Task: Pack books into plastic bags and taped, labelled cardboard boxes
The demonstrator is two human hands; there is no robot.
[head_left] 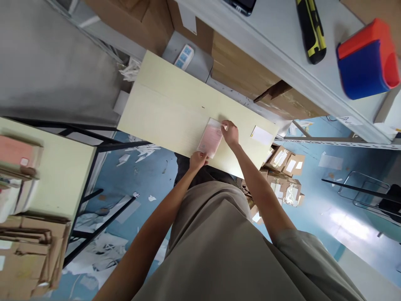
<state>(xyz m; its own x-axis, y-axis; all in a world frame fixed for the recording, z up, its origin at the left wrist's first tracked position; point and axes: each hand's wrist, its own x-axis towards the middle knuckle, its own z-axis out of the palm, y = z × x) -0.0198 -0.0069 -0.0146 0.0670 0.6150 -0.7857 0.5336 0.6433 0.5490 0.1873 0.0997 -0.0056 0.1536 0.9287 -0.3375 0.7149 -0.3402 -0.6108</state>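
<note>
Two hands, one pink packet point(210, 140): a person grips it at the near edge of a pale surface point(163, 98).
The left hand point(198, 160) has its fingers closed on the packet's near end; the right hand point(230, 133) pinches its far right side. One white card point(261, 135) lies near the surface's right edge, one power strip point(184, 57) beyond the far edge. One black-and-yellow cutter point(311, 31) and one red-and-blue holder point(363, 67) rest on a shelf point(275, 29).
</note>
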